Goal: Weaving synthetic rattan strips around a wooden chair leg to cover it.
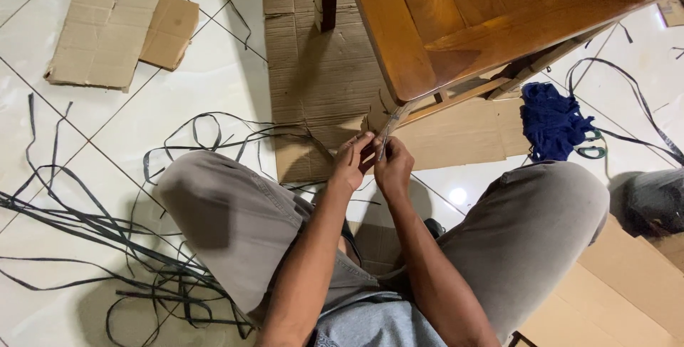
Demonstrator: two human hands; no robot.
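Note:
My left hand [351,162] and my right hand [391,165] meet just below the front corner of a brown wooden table [456,19]. Both pinch a thin grey strap [385,133] that runs up to the table leg at that corner. A small piece of cardboard [376,113] sits against the leg behind the strap. I sit on the floor with my knees spread to either side of my arms.
Loose black straps [107,226] tangle across the white tiles at the left. Flattened cardboard [313,69] lies under the table, more sheets [114,19] at the far left and at the lower right [627,283]. A blue cloth [552,120] and green-handled scissors [591,149] lie at the right.

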